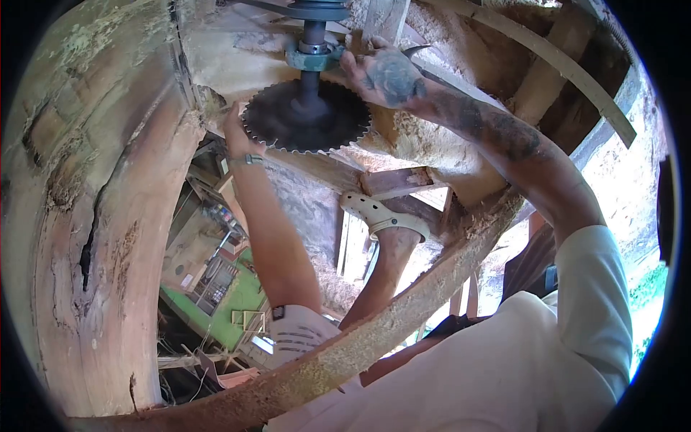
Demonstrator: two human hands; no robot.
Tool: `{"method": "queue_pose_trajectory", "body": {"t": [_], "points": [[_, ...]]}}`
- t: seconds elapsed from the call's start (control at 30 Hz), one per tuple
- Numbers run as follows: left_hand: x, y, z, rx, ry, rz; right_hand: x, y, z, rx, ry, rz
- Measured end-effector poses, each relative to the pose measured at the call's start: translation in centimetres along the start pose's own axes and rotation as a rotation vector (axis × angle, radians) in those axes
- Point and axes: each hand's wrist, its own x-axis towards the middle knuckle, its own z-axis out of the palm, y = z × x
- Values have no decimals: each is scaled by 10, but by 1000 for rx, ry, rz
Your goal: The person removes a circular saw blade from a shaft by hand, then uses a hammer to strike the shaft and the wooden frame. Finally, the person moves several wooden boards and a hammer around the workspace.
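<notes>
A gridded, crate-like object (216, 282) lies beside the green surface (237, 288) in the lower left of the view; its contents, if it is a container, are too small to make out.

The person's left arm (273, 230) reaches up from the bottom, nearly straight, with a wristwatch (252, 158) at the wrist. The left hand (236, 131) is at the left edge of a toothed circular saw blade (306, 115); its fingers are partly hidden, so its grip cannot be told. The tattooed right arm (525, 155) comes from the lower right, bent at the elbow. The right hand (389, 75) has its fingers bent beside the green bearing collar (314, 57); whether it pinches anything cannot be told.

The blade sits at the end of a metal shaft (309, 81), below the collar and a grooved pulley (315, 10). Below and right of it, a foot in a pale clog (374, 213) rests near sawdust-coated timber.
</notes>
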Motion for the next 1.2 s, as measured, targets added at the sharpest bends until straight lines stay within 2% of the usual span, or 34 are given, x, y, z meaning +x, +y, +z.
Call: {"method": "queue_pose_trajectory", "body": {"t": [0.07, 0.17, 0.27, 0.3, 0.37, 0.47, 0.6, 0.67, 0.77, 0.87, 0.97, 1.07, 1.1, 1.17, 1.2], "points": [[-27, -13, 20, -132, 50, 178, -8, 4, -1, -31, -7, -13], [-59, -47, 55, 12, 387, 341, 8, -2, -10, 16, -85, 126], [-67, -68, 73, 306, 604, 423, 19, 6, 9, 51, 59, 63], [-67, -65, 77, 348, 720, 357, 24, 2, 6, 35, -12, 108], [-56, -63, 66, 374, 707, 347, 34, -4, -4, -1, -154, 196], [-58, -55, 60, 411, 689, 281, 33, -1, 9, -126, -47, 46], [-70, -31, 83, 461, 676, 157, 50, -14, 7, -225, -63, -17], [-58, -32, 72, 447, 695, 148, 53, -19, 13, -265, -98, -14], [-56, -24, 71, 446, 705, 91, 48, -14, 3, 116, -116, 170], [-49, -20, 69, 429, 685, 54, 37, 1, 9, -214, -42, -146], [-52, -19, 68, 441, 674, 41, 35, 5, 15, -162, -65, -116], [-39, -14, 60, 545, 687, 34, 43, 6, -3, -11, -470, 52], [-29, -9, 53, 600, 690, 31, 40, 5, 2, -5, -314, 23], [15, -8, -12, 870, 482, 228, 33, 14, 21, -4, 2, -54], [16, -8, -4, 880, 482, 304, 32, 16, 23, -54, 43, -98]]}}
